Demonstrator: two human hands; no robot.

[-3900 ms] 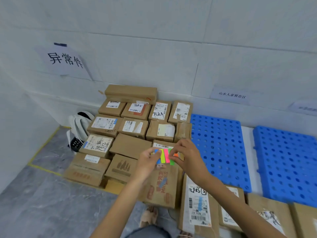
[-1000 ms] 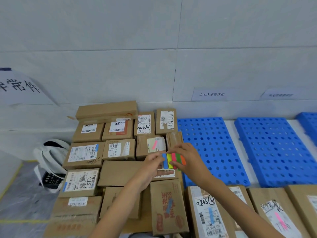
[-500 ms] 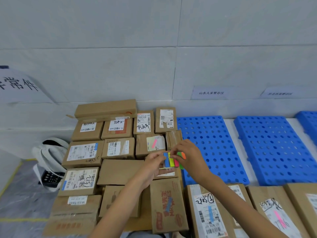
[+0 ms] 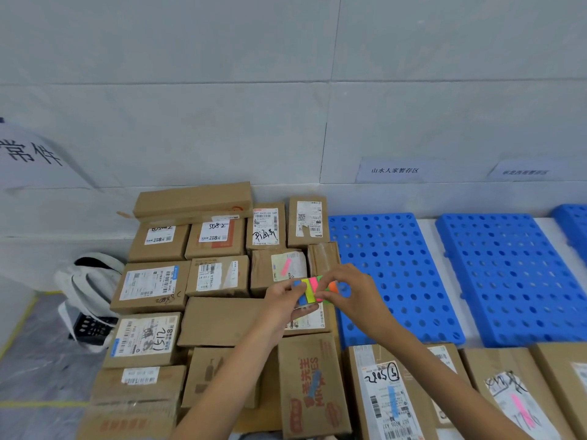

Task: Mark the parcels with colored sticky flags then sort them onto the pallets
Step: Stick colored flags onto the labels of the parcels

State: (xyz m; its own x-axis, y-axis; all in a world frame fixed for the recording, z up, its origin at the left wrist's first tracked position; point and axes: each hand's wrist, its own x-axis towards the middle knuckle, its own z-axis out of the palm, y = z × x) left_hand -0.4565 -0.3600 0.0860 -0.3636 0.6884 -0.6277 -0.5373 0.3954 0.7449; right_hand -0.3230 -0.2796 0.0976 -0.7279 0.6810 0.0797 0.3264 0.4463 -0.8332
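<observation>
- The blue pallets (image 4: 394, 274) lie flat along the far wall on the right. The leftmost sits just beside the parcels.
- The parcel stack (image 4: 219, 319) fills the left, brown boxes packed edge to edge. Most show no flag, but one far box (image 4: 279, 268) carries a pink strip.
- The near row of parcels (image 4: 390, 395) on the right already bears blue and pink flags.
- The flag pad (image 4: 309, 290) is held above the stack's right edge, between both hands, its strips running near to far.
- The left hand (image 4: 282, 296) grips the pad's left side, thumb over the blue strip.
- The right hand (image 4: 352, 293) pinches the pad's green-orange end between thumb and forefinger. Unflagged boxes lie to its left, so a peeled flag probably travels that way.
</observation>
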